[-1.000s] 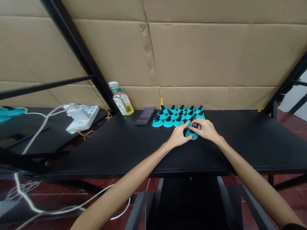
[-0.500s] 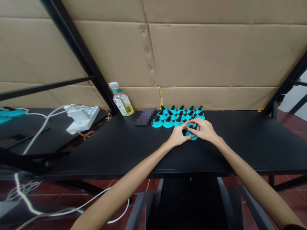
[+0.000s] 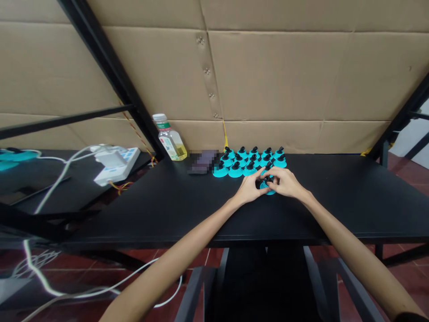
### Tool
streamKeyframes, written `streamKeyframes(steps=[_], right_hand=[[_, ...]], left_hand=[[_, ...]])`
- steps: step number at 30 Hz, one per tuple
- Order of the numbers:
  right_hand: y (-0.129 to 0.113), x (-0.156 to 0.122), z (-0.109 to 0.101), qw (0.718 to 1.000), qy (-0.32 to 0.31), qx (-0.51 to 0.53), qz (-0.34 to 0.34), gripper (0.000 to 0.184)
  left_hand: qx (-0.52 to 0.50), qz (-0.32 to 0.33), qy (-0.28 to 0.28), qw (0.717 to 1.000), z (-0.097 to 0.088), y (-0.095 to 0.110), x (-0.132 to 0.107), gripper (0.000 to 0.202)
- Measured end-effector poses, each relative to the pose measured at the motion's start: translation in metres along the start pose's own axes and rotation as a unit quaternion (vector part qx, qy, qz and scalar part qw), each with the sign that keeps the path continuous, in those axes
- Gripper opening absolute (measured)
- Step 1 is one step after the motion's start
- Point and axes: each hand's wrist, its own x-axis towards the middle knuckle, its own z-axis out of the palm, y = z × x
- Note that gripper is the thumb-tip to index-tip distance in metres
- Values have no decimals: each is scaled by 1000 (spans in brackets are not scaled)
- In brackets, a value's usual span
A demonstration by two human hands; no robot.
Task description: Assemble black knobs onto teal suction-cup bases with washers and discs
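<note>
We pinch a teal suction cup [image 3: 270, 191] between both hands at a black table [image 3: 150, 214]

From the left stand a white power strip [image 3: 117, 166], a plastic bottle [image 3: 169, 138] of yellow liquid, a pixelated flat object [image 3: 203, 162] and rows of matching cups [image 3: 235, 170] with black tops. Our left hand [image 3: 250, 190] and right hand [image 3: 286, 183] meet, fingertips clamped on the black top, the teal base lying between them just before the rows. Pressing evenly from both sides keeps the hold steady.

Free desktop [image 3: 351, 201] right of right hand [image 3: 285, 183]; turquoise suction cups [image 3: 250, 170] ahead
</note>
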Motion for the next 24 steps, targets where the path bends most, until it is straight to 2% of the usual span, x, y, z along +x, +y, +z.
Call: streamKeyframes(steps=[8, 12, 16, 24], right_hand=[[-2, -1, -1, 999, -14, 27, -23, 20], [-4, -1, -3, 1000, 6, -9, 1, 14], [-4, -1, -6, 995, 24, -91, 39, 16], [-4, -1, -10, 996, 0, -78, 34, 18]], left_hand=[[-25, 18, -13, 999, 0, -3, 1, 77], [-18, 11, -10, 1000, 0, 0, 1, 76], [-21, -5, -14, 1000, -2, 4, 0, 77], [-25, 1, -18, 1000, -2, 2, 1, 79]])
